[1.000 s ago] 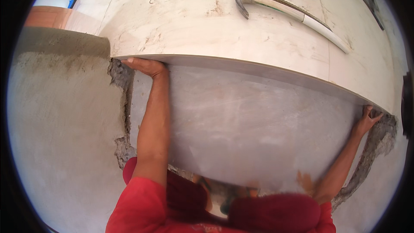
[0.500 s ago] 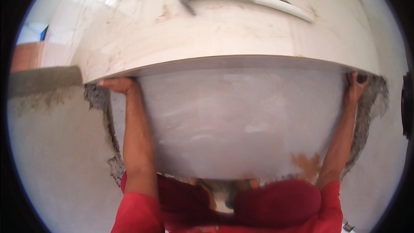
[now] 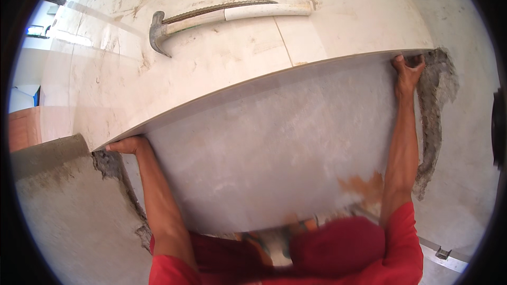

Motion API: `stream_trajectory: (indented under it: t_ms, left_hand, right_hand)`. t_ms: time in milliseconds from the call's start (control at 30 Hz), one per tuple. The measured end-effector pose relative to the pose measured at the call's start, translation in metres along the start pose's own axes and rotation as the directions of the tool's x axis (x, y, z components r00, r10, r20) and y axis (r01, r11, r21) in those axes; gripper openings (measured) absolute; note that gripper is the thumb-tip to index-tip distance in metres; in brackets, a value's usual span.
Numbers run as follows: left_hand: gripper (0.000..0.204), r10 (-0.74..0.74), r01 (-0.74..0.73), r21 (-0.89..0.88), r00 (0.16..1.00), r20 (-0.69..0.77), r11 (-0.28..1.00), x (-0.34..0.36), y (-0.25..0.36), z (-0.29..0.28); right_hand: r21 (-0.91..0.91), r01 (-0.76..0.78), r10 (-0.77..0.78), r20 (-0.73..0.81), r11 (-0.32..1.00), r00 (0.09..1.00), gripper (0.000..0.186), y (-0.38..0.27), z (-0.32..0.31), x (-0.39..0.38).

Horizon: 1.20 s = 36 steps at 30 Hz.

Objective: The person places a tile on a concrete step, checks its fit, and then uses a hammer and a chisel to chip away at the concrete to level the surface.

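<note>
A wide, smooth grey panel (image 3: 264, 148) stands in front of me, below the thin front edge of a beige tiled top. At its upper left corner is my left hand (image 3: 125, 145), with the thumb stretched sideways along the beige edge and most other fingers hidden. My right hand (image 3: 408, 72) grips at the upper right corner, its thumb raised and its fingers partly bent. Both arms reach forward, well apart. A claw hammer (image 3: 195, 22) with a whitish handle lies on the beige top, beside a thin, toothed dark strip (image 3: 232, 5).
Rough broken mortar borders the panel at the left (image 3: 108, 164) and right (image 3: 435, 100). The beige tiled top (image 3: 222, 58) carries dirt smears and a joint line. A metal bar (image 3: 443, 255) lies at the lower right. My knees (image 3: 338, 243) are close to the panel.
The view has turned and shifted, so the beige edge now slants up to the right and the hammer appears further left. Both hands stay at the same corners.
</note>
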State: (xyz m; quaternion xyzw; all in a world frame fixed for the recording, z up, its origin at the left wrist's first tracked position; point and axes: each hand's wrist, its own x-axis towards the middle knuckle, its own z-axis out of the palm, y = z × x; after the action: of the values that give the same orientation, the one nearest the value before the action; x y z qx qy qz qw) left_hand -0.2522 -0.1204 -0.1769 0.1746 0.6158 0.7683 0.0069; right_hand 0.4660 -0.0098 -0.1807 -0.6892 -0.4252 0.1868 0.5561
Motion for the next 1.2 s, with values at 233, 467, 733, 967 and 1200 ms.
stream_trajectory:
  t_ms: [233, 467, 733, 967, 1200]
  left_hand:
    - [0.100, -0.062, 0.098, -0.234, 0.986, 0.157, 0.967, 0.020, -0.020, -0.016]
    - [0.100, -0.018, 0.050, -0.220, 0.990, 0.143, 0.974, 0.025, -0.029, -0.024]
    - [0.081, 0.186, -0.157, 0.256, 0.978, -0.094, 0.954, 0.031, -0.036, -0.034]
    - [0.105, 0.147, -0.131, 0.273, 0.988, -0.038, 0.953, -0.005, -0.013, -0.021]
    - [0.107, 0.077, -0.067, 0.161, 0.996, -0.052, 0.985, -0.011, -0.002, -0.023]
  right_hand:
    - [0.023, 0.057, -0.058, 0.036, 0.998, 0.998, 0.108, 0.015, -0.005, 0.009]
    - [0.225, -0.055, 0.049, 0.033, 0.973, 0.998, 0.107, 0.026, -0.006, 0.017]
    - [0.255, -0.075, 0.099, -0.083, 0.964, 0.992, 0.102, -0.006, 0.020, 0.010]
    - [0.249, -0.033, 0.057, -0.089, 0.968, 0.994, 0.103, -0.013, 0.017, 0.006]
    - [0.268, -0.045, 0.051, -0.014, 0.962, 0.999, 0.107, -0.003, 0.013, 0.015]
